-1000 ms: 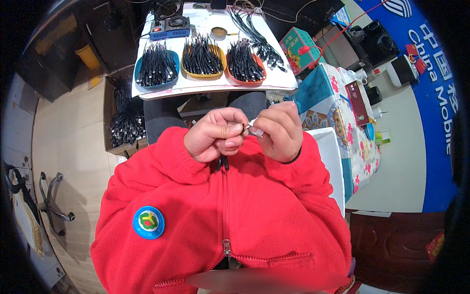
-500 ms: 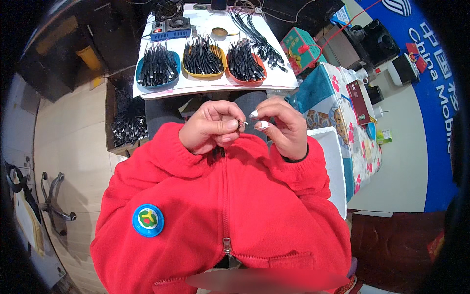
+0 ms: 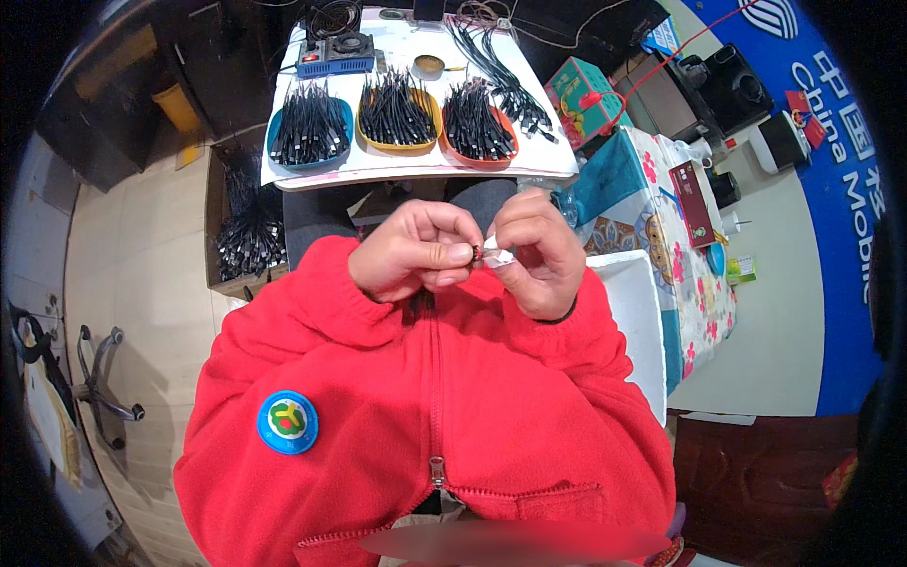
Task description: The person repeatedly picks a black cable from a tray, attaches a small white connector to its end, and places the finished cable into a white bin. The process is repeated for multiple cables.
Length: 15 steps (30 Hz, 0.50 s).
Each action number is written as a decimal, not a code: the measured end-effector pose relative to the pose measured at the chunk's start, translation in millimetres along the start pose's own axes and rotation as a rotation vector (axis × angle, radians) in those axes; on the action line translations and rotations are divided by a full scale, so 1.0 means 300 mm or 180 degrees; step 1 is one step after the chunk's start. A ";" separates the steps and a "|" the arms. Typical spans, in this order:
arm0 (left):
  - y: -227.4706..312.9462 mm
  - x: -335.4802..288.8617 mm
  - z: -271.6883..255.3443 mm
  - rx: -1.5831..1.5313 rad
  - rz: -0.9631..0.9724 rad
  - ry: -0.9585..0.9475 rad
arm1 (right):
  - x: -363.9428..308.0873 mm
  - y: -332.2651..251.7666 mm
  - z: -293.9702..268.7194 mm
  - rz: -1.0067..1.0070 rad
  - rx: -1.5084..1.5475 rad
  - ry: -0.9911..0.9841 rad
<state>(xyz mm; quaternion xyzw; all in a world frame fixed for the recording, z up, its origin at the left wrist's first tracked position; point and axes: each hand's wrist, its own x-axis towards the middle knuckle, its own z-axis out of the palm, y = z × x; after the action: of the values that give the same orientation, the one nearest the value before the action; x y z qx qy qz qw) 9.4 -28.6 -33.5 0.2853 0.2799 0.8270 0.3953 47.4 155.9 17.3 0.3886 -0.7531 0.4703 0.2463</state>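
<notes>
In front of my chest, my left hand (image 3: 420, 250) pinches the dark end of a thin black cable (image 3: 478, 253) between thumb and forefinger. Most of the cable is hidden by the fingers. My right hand (image 3: 540, 250) has white wrapping on its thumb and forefinger tips, and these are closed together on the short thin wire at that cable end. Both hands nearly touch. Beyond them, bundles of short black cables fill a blue tray (image 3: 274, 156), a yellow tray (image 3: 402, 146) and a red tray (image 3: 484, 163).
The trays stand on a white table (image 3: 378, 174) with a blue soldering-type device (image 3: 335, 57), a small round tin (image 3: 428, 64) and loose black cables (image 3: 510, 85). A cardboard box of cables (image 3: 250, 231) is at left; a white foam box (image 3: 635, 312) at right.
My right hand has moved slightly left, and its wrapped fingertips have closed onto the wire end held by my left hand. My left hand has hardly moved.
</notes>
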 end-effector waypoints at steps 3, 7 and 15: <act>0.033 -0.014 0.019 0.1142 0.0478 0.0291 | -0.020 0.010 0.024 0.0252 0.0309 0.0197; 0.064 -0.024 0.034 0.1468 0.0639 0.0496 | -0.012 0.022 0.014 0.0484 0.0486 0.0127; 0.073 -0.004 -0.003 0.1411 0.0507 0.0699 | 0.039 0.054 0.019 0.0233 0.0056 -0.0024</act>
<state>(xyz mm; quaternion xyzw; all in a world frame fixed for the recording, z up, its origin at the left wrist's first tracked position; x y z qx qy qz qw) -1.3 -41.4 -19.4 0.2946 0.4722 0.8001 0.2239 27.5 150.9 15.0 0.3647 -0.7636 0.4841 0.2226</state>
